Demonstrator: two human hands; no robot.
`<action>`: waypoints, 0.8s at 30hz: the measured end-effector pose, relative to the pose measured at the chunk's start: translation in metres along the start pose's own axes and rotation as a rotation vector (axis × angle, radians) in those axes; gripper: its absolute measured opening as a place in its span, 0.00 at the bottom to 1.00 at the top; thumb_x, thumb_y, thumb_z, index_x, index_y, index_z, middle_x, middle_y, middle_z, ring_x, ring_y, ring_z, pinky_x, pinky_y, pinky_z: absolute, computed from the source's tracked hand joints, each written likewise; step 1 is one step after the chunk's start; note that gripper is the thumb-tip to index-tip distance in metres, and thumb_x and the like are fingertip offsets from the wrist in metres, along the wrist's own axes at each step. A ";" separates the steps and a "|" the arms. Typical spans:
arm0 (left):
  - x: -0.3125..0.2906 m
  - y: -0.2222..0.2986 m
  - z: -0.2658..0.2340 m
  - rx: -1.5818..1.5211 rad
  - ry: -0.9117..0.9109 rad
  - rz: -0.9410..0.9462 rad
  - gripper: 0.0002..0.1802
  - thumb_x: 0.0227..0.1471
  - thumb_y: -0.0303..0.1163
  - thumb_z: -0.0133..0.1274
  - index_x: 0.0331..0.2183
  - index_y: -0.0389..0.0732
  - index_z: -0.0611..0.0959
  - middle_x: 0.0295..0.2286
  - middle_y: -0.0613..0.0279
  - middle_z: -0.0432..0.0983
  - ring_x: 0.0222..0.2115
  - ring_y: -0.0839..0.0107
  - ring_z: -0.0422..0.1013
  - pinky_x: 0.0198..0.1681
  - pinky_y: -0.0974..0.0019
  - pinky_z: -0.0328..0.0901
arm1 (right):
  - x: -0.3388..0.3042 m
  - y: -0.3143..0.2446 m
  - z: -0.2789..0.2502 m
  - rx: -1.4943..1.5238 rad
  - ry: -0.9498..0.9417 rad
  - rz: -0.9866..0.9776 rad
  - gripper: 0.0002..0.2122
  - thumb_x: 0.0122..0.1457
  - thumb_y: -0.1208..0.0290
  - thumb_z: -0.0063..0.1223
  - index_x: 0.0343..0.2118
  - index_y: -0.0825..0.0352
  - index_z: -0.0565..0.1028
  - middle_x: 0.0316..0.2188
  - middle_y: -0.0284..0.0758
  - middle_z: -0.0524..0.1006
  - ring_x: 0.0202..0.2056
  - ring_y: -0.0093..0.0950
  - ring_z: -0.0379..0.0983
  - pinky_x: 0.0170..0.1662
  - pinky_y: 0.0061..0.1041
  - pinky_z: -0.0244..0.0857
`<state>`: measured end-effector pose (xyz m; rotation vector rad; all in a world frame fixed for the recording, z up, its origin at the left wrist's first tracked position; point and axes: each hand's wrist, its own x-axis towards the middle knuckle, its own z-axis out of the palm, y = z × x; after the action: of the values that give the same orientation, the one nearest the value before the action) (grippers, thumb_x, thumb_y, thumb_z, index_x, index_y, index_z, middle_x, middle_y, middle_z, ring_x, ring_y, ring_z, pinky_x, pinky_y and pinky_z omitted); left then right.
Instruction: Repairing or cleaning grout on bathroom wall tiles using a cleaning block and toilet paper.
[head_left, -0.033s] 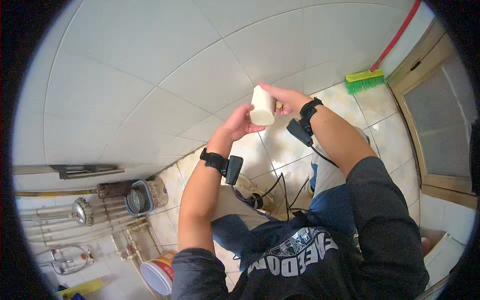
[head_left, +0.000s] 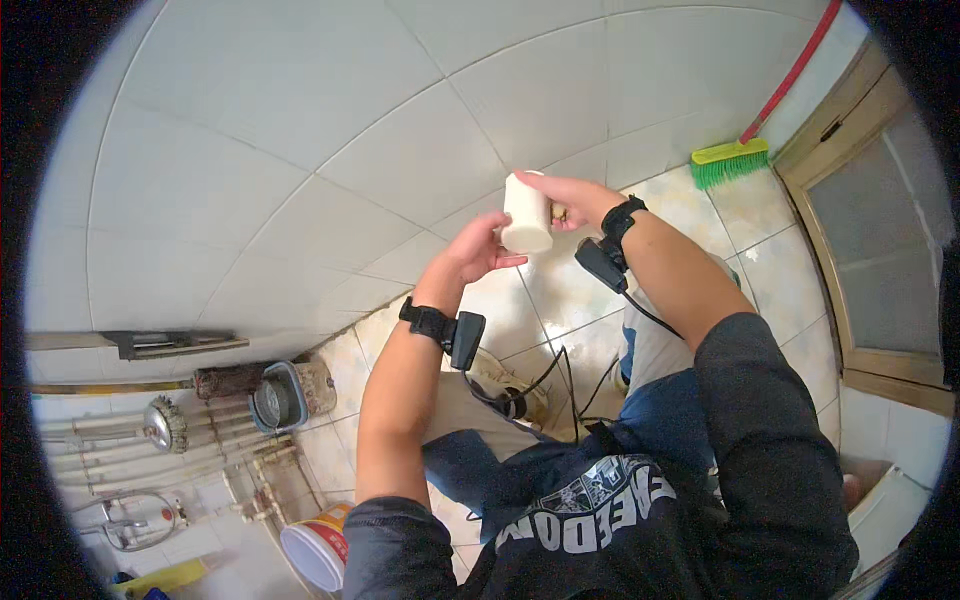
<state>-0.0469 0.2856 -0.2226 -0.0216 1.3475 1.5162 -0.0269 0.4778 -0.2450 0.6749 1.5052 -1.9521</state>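
In front of the tiled wall, I hold a plain white, smooth cup-like cylinder (head_left: 527, 222) between my two hands, its flat end tilted down toward me. My left hand (head_left: 480, 247) grips its left side, with thumb and fingers curled around the lower part. From the right, my right hand (head_left: 575, 200) holds it with the thumb along the upper edge. A small yellowish-brown piece (head_left: 559, 212) shows by the right fingers; what it is I cannot make out. The far side of the cylinder is hidden.
A green-bristled broom (head_left: 730, 163) leans at the far right near a framed door (head_left: 885, 230). Pipes (head_left: 120, 440), a grey-blue bucket (head_left: 278, 397) and a white tub (head_left: 315, 553) are at left. Black cables (head_left: 575, 400) hang from my wrist straps across my lap.
The white cylinder and both hands have shifted very slightly; the grip stays the same.
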 end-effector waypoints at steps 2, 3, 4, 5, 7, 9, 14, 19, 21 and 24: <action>0.000 0.000 -0.003 0.074 0.079 -0.022 0.26 0.49 0.38 0.45 0.48 0.36 0.65 0.38 0.51 0.70 0.38 0.61 0.69 0.42 0.61 0.69 | -0.004 0.000 0.001 -0.086 0.009 -0.030 0.25 0.48 0.41 0.49 0.43 0.54 0.69 0.42 0.30 0.69 0.40 0.20 0.63 0.35 0.20 0.61; 0.000 0.000 -0.006 0.123 0.070 0.014 0.26 0.47 0.36 0.48 0.48 0.36 0.65 0.37 0.53 0.70 0.38 0.62 0.68 0.42 0.62 0.69 | -0.008 -0.001 0.002 -0.129 -0.025 -0.063 0.26 0.48 0.42 0.50 0.44 0.55 0.69 0.41 0.30 0.69 0.40 0.20 0.64 0.35 0.20 0.60; 0.000 -0.001 -0.008 0.172 0.062 0.051 0.27 0.46 0.34 0.51 0.48 0.36 0.65 0.37 0.54 0.71 0.39 0.63 0.68 0.42 0.63 0.69 | -0.009 -0.001 0.004 -0.172 -0.061 -0.096 0.27 0.48 0.42 0.51 0.45 0.56 0.69 0.41 0.30 0.70 0.41 0.20 0.64 0.36 0.19 0.60; 0.002 0.000 -0.011 0.167 0.065 0.051 0.27 0.46 0.34 0.51 0.48 0.36 0.65 0.37 0.54 0.71 0.39 0.63 0.68 0.42 0.63 0.69 | -0.008 -0.001 0.006 -0.176 -0.065 -0.094 0.27 0.48 0.42 0.51 0.45 0.56 0.69 0.41 0.30 0.70 0.41 0.20 0.64 0.36 0.19 0.60; 0.005 0.004 -0.015 0.206 0.139 0.065 0.27 0.46 0.34 0.53 0.46 0.35 0.66 0.38 0.56 0.71 0.38 0.64 0.69 0.41 0.65 0.68 | -0.008 -0.003 0.013 -0.182 0.002 -0.075 0.25 0.44 0.39 0.52 0.39 0.53 0.72 0.35 0.24 0.70 0.38 0.18 0.61 0.34 0.17 0.54; 0.006 0.000 -0.018 0.169 0.191 0.133 0.25 0.45 0.35 0.54 0.44 0.33 0.69 0.37 0.58 0.71 0.36 0.66 0.69 0.40 0.65 0.67 | -0.019 -0.008 0.021 -0.173 -0.010 -0.090 0.25 0.44 0.39 0.52 0.39 0.53 0.72 0.35 0.23 0.70 0.38 0.17 0.61 0.34 0.17 0.54; 0.011 0.004 -0.016 0.159 0.353 0.373 0.22 0.46 0.37 0.54 0.40 0.32 0.73 0.37 0.60 0.72 0.33 0.70 0.69 0.39 0.66 0.64 | -0.016 -0.008 0.020 -0.204 -0.009 -0.119 0.24 0.45 0.40 0.52 0.38 0.53 0.72 0.34 0.21 0.69 0.37 0.16 0.60 0.34 0.18 0.55; 0.005 0.013 -0.017 0.068 0.279 0.408 0.22 0.52 0.47 0.44 0.40 0.39 0.73 0.39 0.62 0.71 0.40 0.71 0.66 0.46 0.62 0.57 | -0.023 -0.012 0.026 -0.192 -0.036 -0.147 0.26 0.51 0.46 0.49 0.45 0.62 0.68 0.41 0.31 0.73 0.40 0.23 0.71 0.39 0.22 0.65; 0.004 0.010 -0.016 0.031 0.370 0.460 0.20 0.53 0.46 0.44 0.38 0.38 0.74 0.37 0.61 0.71 0.40 0.74 0.64 0.45 0.61 0.58 | -0.020 -0.013 0.024 -0.165 -0.098 -0.137 0.26 0.51 0.44 0.48 0.46 0.62 0.68 0.41 0.31 0.73 0.39 0.22 0.71 0.38 0.21 0.66; -0.004 0.009 0.011 0.133 0.443 0.316 0.19 0.52 0.41 0.47 0.42 0.39 0.71 0.39 0.61 0.71 0.41 0.72 0.65 0.44 0.61 0.61 | -0.009 -0.014 0.017 -0.126 -0.153 -0.135 0.28 0.51 0.41 0.46 0.45 0.61 0.69 0.38 0.29 0.73 0.35 0.20 0.71 0.35 0.20 0.65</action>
<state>-0.0448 0.2921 -0.2099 -0.0663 1.8726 1.7471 -0.0312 0.4655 -0.2249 0.3691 1.5978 -1.9394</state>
